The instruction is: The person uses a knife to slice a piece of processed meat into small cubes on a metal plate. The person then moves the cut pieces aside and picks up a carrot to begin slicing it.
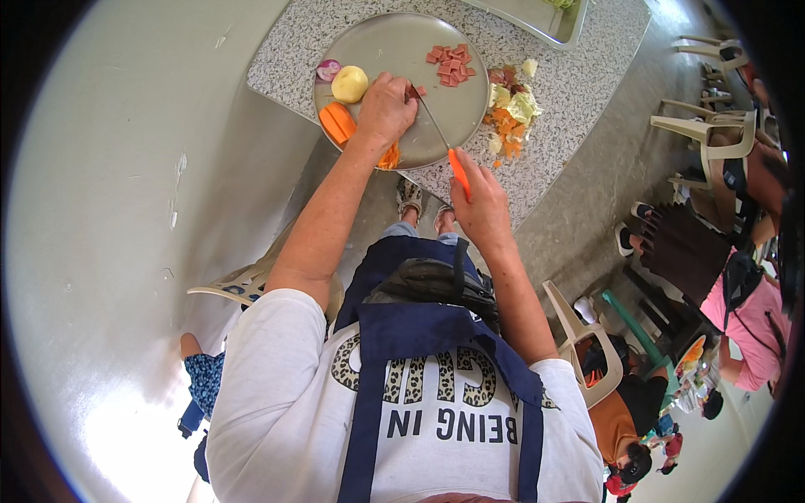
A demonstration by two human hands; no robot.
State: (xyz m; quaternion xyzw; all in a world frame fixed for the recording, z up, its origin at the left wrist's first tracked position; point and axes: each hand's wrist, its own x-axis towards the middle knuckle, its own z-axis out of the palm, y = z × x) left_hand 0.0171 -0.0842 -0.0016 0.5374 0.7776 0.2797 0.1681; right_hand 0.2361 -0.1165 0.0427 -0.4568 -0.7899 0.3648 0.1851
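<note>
My right hand (481, 198) grips the orange handle of a kitchen knife (434, 119), its blade slanting up and left across a round metal tray (440, 141). Near the blade's tip, the bent fingers of my left hand (390, 107) hold a small piece of pink processed meat (421, 91), mostly hidden by the fingers. A pile of cut pink meat squares (451, 65) lies at the tray's far right. Left of my hand are a peeled potato (349, 84), a red onion piece (328, 70) and peeled carrot pieces (338, 122). Carrot strips (390, 157) show beneath my left wrist.
Vegetable peelings and scraps (512, 113) lie on the speckled table (553, 126), right of the tray. A rectangular metal pan (569, 31) with green shreds stands at the far edge. Plastic chairs (729, 135) and seated people are to the right; a wall (126, 157) runs along the left.
</note>
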